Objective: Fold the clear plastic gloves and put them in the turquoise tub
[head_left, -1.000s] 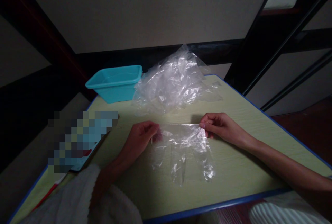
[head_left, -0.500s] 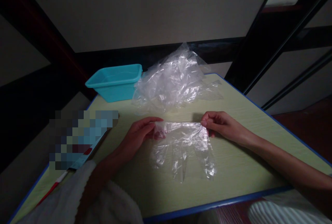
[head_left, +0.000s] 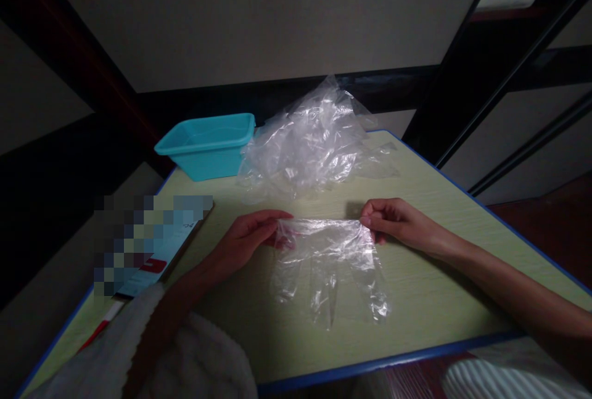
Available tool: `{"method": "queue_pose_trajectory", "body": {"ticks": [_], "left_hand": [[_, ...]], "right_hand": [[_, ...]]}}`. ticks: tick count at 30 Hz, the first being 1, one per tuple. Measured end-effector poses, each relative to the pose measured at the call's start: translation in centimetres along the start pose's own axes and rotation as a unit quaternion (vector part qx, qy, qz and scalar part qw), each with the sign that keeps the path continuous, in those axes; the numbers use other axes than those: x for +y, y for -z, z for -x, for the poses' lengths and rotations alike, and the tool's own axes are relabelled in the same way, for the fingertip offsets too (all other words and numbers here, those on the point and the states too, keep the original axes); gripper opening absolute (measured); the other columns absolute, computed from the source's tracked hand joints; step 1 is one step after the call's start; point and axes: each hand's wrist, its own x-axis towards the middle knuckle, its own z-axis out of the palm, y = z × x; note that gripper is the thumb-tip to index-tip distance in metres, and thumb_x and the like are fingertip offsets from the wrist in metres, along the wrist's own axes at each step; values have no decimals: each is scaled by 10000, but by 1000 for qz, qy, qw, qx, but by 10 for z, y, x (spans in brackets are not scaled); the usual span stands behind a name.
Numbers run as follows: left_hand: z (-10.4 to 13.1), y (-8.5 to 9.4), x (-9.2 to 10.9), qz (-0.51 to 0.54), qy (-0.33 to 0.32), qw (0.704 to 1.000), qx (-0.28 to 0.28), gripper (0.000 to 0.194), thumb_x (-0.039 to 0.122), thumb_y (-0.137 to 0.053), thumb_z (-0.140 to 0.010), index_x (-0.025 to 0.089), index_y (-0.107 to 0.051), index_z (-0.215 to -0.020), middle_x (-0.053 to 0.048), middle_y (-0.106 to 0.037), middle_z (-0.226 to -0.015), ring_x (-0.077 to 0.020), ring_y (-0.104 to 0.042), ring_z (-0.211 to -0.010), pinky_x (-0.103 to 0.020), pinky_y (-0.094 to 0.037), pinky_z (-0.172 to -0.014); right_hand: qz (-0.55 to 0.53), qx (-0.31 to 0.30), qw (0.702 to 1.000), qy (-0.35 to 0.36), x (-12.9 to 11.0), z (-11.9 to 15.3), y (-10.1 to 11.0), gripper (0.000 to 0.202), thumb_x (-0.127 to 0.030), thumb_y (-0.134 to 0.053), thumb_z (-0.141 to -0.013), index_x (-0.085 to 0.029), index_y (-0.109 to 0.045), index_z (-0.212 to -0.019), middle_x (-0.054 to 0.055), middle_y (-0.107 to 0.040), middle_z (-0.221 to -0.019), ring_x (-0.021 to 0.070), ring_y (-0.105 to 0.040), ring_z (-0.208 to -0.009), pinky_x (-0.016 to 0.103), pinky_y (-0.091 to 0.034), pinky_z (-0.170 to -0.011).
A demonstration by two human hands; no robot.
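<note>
A clear disposable plastic glove is stretched between my two hands over the table, its upper edge pulled nearly straight. Its finger-like strips hang towards the near table edge. My left hand is closed on the glove's left corner, thumb against fingers, some of which show through the film. The right corner is pinched between thumb and fingertips of my right hand. Beyond both hands lies a heap of crumpled clear plastic; I cannot make out its separate pieces.
A turquoise plastic basin stands at the back left, against the heap. On the left lies a flat pale-blue item, partly pixelated, with a red and white stick-like thing below it. The pale yellow table has a blue edge. A wall rises behind.
The glove's upper edge looks straighter and its hanging strips have shifted slightly right and nearer. Both hands keep their hold, and the whole view has shifted slightly.
</note>
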Motion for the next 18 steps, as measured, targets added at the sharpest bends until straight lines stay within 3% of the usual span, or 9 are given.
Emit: {"method": "queue_pose_trajectory", "body": {"ticks": [9,18], "left_hand": [[-3,-1,1,-61,-48,997,20,182,256,-531,-751,144,-632,-855,-3,-680,-637,-146,-650,-592,-246,-509,-592],[-4,-3,-1,-78,-55,994,47,142,239,-538,-719,161,-635,-787,6,-671,-617,-143,-636,-574,-242,-509,-592]], "right_hand": [[1,-10,1000,-7,0,1,1,398,-525,-672,-683,-154,-529,-659,-18,-550,-528,72,-480,-466,220,-388,-467],[2,-20,1000,-3,2,-1,2,374,-495,-676,-694,-153,-527,-671,-25,-551,-533,66,-483,-468,221,-394,-472]]}}
